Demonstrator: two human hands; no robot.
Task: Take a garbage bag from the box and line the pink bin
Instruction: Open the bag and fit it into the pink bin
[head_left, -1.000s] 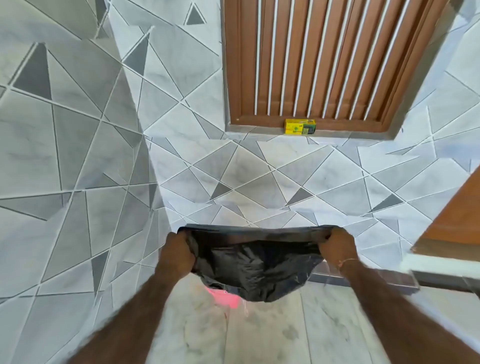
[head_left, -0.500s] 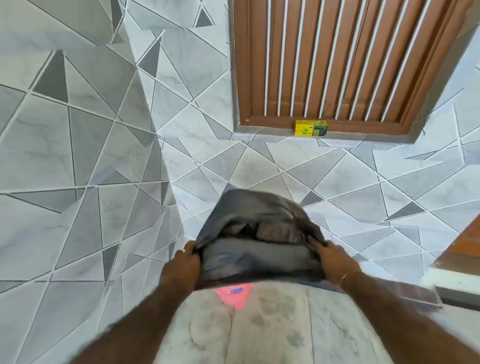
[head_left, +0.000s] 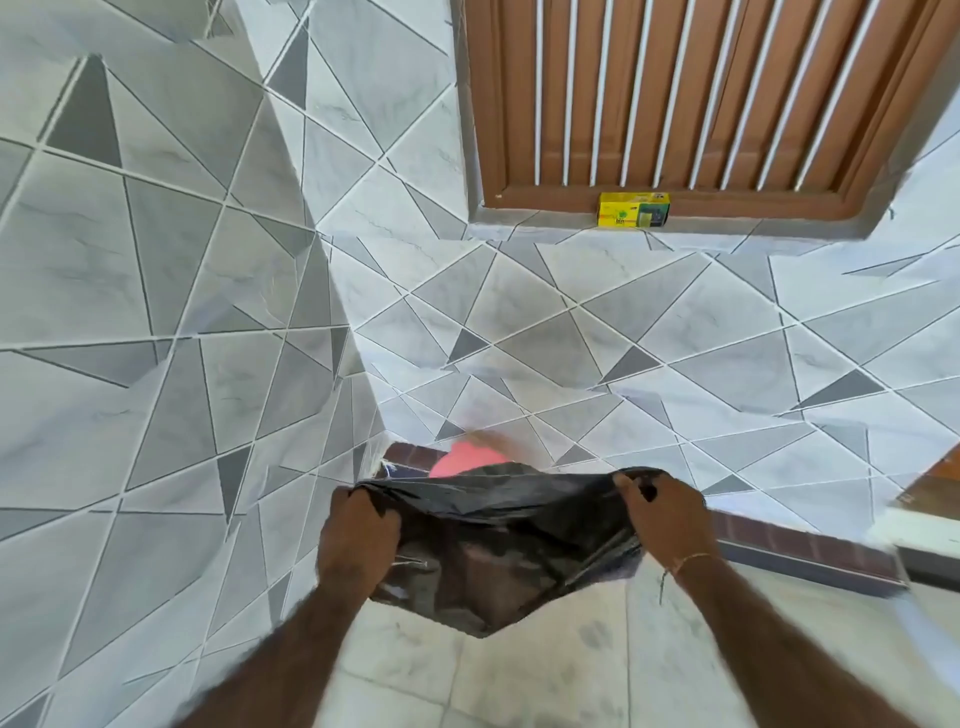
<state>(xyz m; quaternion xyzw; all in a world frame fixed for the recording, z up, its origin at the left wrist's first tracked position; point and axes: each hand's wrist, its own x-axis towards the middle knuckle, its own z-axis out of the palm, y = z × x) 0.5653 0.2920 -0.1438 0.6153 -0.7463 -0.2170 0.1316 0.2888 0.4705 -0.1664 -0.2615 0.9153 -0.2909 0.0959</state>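
You see a glossy black garbage bag (head_left: 498, 551), a pink bin (head_left: 467, 461), a yellow and green box (head_left: 634, 209), grey-and-white triangle-patterned wall tiles (head_left: 623, 332) and brown window slats (head_left: 675, 93).

Both bare forearms reach forward from the bottom edge, spread apart. The left hand (head_left: 358, 540) is a closed fist, knuckles up, gripping dark plastic. The right hand (head_left: 662, 514) pinches more of it with curled fingers; a thin bracelet circles that wrist

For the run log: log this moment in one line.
left hand: grips bag | right hand: grips bag | black bag: spread open | pink bin: unlined, behind bag
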